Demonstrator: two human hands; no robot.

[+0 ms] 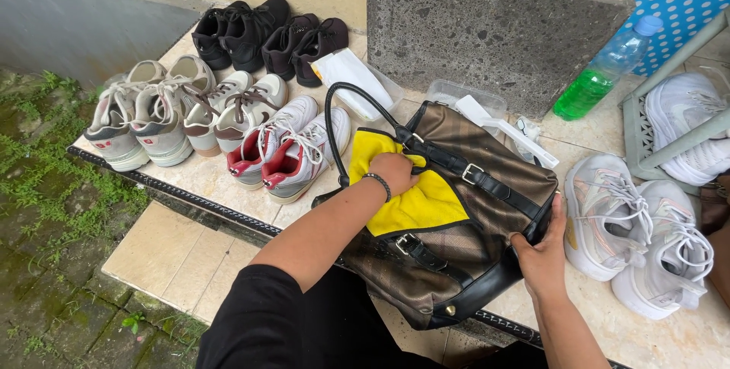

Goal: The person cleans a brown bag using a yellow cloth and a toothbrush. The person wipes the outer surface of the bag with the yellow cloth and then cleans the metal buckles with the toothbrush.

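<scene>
The step in hand looks like wiping the brown bag (464,209), which lies on its side at the front edge of the tiled ledge (205,179). The left hand (394,172) is curled down, pressing a yellow cloth (414,202) flat on the bag's upper face. The right hand (541,251) is spread and cupped round the bag's black-trimmed end, steadying it. Rows of sneakers (228,118) stand toward the ledge's far left corner. The next stroke would call for firm bracing while the cloth slides across the straps
</scene>
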